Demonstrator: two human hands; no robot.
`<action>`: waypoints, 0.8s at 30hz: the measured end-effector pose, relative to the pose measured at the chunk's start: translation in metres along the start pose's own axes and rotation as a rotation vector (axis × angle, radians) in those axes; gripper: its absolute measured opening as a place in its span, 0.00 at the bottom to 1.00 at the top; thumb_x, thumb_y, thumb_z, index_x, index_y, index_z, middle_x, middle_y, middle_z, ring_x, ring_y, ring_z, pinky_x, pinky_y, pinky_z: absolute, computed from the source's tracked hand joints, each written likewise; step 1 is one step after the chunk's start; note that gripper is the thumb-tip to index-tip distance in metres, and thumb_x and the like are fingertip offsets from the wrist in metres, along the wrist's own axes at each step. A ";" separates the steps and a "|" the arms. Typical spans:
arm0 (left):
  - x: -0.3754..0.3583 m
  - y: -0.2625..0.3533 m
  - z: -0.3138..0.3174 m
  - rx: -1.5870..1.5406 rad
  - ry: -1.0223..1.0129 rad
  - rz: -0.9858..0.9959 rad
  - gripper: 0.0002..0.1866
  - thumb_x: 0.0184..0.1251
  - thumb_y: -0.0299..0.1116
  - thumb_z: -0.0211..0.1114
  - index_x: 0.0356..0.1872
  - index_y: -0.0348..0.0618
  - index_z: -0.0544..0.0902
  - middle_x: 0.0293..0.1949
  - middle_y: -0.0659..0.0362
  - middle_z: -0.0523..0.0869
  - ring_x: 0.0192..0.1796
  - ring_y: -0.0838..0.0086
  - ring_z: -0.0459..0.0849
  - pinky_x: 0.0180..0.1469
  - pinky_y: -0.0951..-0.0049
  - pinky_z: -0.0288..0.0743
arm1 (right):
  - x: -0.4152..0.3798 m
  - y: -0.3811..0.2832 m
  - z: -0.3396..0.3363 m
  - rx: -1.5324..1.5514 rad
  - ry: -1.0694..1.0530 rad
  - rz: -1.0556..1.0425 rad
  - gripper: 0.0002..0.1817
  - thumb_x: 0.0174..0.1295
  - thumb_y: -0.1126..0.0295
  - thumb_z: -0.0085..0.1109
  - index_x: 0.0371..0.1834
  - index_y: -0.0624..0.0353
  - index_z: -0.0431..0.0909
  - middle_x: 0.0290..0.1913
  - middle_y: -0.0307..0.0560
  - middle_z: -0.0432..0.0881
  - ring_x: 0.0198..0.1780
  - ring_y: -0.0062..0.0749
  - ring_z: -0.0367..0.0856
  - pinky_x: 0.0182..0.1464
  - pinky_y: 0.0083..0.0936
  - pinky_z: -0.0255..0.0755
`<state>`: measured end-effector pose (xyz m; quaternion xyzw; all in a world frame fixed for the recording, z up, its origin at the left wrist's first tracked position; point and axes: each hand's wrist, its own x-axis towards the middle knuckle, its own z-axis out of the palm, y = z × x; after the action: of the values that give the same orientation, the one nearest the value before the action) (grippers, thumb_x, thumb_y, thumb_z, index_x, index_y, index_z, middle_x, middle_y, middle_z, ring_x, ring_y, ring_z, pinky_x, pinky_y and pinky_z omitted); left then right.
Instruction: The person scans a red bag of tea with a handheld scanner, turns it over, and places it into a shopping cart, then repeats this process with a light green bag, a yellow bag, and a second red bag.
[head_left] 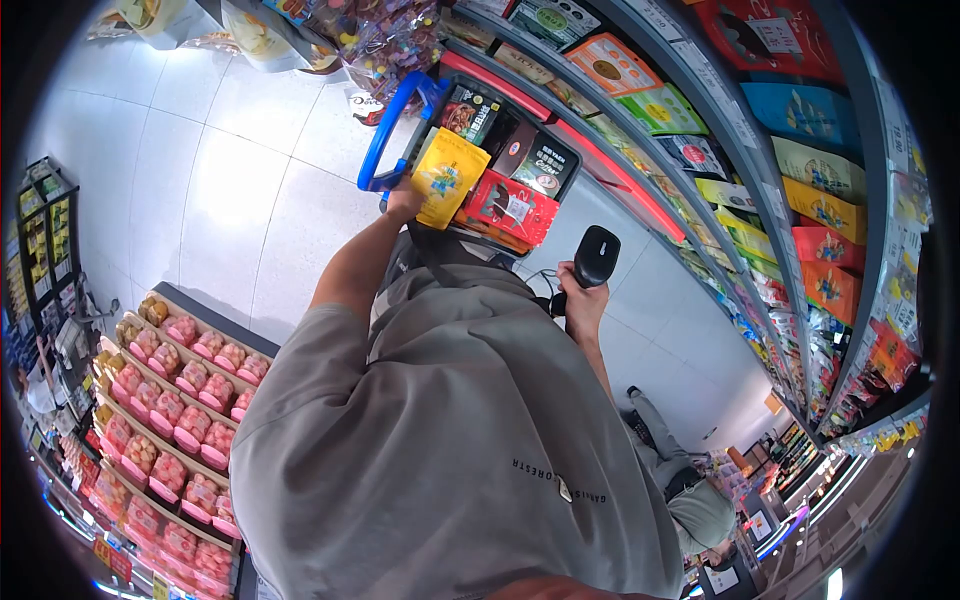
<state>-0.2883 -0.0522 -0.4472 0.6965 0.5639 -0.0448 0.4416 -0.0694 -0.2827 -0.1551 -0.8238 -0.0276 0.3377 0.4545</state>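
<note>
My left hand (404, 202) is closed at the lower left edge of a yellow pouch (445, 178), its fingertips partly hidden. That pouch lies tilted over a dark shopping basket (572, 185), close beside the basket's blue handle (376, 150). Also in the basket are a red pouch (510, 207), a black coffee package (548, 165) and a dark package with a food picture (470, 112). In my right hand (585, 300) is a black handheld scanner (597, 256), held upright to the right of the basket.
Shelves of colourful snack pouches (820, 205) curve along the right side. Pink-lidded tubs (190, 425) fill a tiered display at lower left. Hanging bags (265, 40) are at the top. Another person (690, 490) stands behind at lower right. Pale tiles (240, 170) cover the floor.
</note>
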 end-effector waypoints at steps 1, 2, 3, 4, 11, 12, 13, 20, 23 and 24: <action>0.002 -0.003 0.001 0.001 -0.001 0.000 0.27 0.50 0.38 0.74 0.48 0.35 0.75 0.46 0.40 0.83 0.53 0.49 0.81 0.55 0.57 0.75 | 0.001 0.000 0.001 -0.017 -0.007 -0.005 0.06 0.54 0.74 0.65 0.34 0.63 0.82 0.30 0.38 0.81 0.32 0.20 0.77 0.37 0.21 0.69; 0.004 -0.007 0.003 0.040 -0.035 0.016 0.24 0.52 0.37 0.72 0.47 0.35 0.76 0.46 0.41 0.83 0.53 0.49 0.81 0.54 0.57 0.75 | 0.001 0.000 0.001 -0.017 -0.007 -0.003 0.06 0.54 0.74 0.65 0.34 0.63 0.82 0.30 0.38 0.81 0.32 0.20 0.77 0.37 0.21 0.69; 0.005 -0.010 0.003 0.080 -0.069 0.033 0.22 0.54 0.36 0.71 0.46 0.36 0.77 0.47 0.42 0.83 0.53 0.50 0.81 0.54 0.57 0.75 | 0.001 -0.001 0.002 -0.011 -0.014 -0.015 0.06 0.54 0.74 0.65 0.34 0.63 0.82 0.30 0.38 0.81 0.32 0.20 0.77 0.36 0.21 0.69; 0.005 -0.013 0.003 0.083 -0.070 0.032 0.22 0.54 0.36 0.71 0.46 0.36 0.77 0.47 0.42 0.83 0.53 0.50 0.81 0.54 0.57 0.75 | 0.001 0.000 0.003 -0.005 -0.019 -0.025 0.06 0.54 0.74 0.65 0.34 0.63 0.82 0.29 0.38 0.81 0.32 0.20 0.77 0.36 0.21 0.69; -0.004 0.003 0.005 -0.043 0.019 0.133 0.16 0.58 0.33 0.67 0.47 0.38 0.78 0.47 0.44 0.83 0.52 0.50 0.81 0.55 0.60 0.74 | 0.002 0.009 0.003 -0.020 -0.026 -0.033 0.06 0.55 0.74 0.65 0.35 0.63 0.82 0.29 0.37 0.81 0.30 0.20 0.76 0.33 0.20 0.68; -0.010 0.020 -0.003 -0.076 -0.005 0.135 0.18 0.58 0.32 0.67 0.48 0.38 0.78 0.46 0.44 0.83 0.51 0.50 0.81 0.55 0.62 0.74 | 0.003 0.010 0.004 -0.002 -0.019 -0.034 0.07 0.55 0.74 0.65 0.36 0.63 0.82 0.29 0.37 0.81 0.30 0.19 0.76 0.33 0.20 0.68; -0.016 0.035 -0.011 -0.074 -0.003 0.132 0.18 0.58 0.32 0.67 0.48 0.38 0.78 0.46 0.44 0.83 0.51 0.50 0.81 0.55 0.62 0.74 | 0.003 0.011 0.004 0.017 -0.014 -0.033 0.07 0.56 0.74 0.64 0.37 0.64 0.82 0.29 0.38 0.81 0.30 0.19 0.76 0.33 0.20 0.68; -0.085 0.159 -0.039 -1.097 -0.410 0.141 0.16 0.65 0.20 0.58 0.55 0.38 0.77 0.52 0.55 0.83 0.53 0.67 0.82 0.58 0.68 0.74 | 0.019 0.009 0.008 0.233 0.008 -0.055 0.18 0.59 0.69 0.67 0.50 0.66 0.77 0.42 0.44 0.83 0.30 0.23 0.78 0.34 0.21 0.73; -0.111 0.201 -0.026 -1.384 -0.605 0.150 0.19 0.64 0.17 0.58 0.57 0.38 0.76 0.55 0.55 0.82 0.58 0.69 0.79 0.62 0.66 0.72 | 0.026 -0.007 0.012 0.447 0.010 -0.053 0.19 0.60 0.69 0.66 0.52 0.65 0.75 0.44 0.45 0.82 0.33 0.25 0.80 0.34 0.20 0.73; -0.117 0.213 -0.021 -1.551 -0.696 0.163 0.21 0.63 0.16 0.58 0.58 0.38 0.75 0.57 0.54 0.81 0.60 0.68 0.78 0.63 0.64 0.71 | 0.029 -0.008 0.008 0.426 -0.035 -0.077 0.21 0.63 0.66 0.64 0.54 0.67 0.72 0.47 0.51 0.81 0.44 0.33 0.83 0.39 0.25 0.75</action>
<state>-0.1637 -0.1206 -0.2486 0.1824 0.2154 0.1744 0.9434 -0.0497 -0.2624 -0.1672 -0.7016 0.0051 0.3324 0.6303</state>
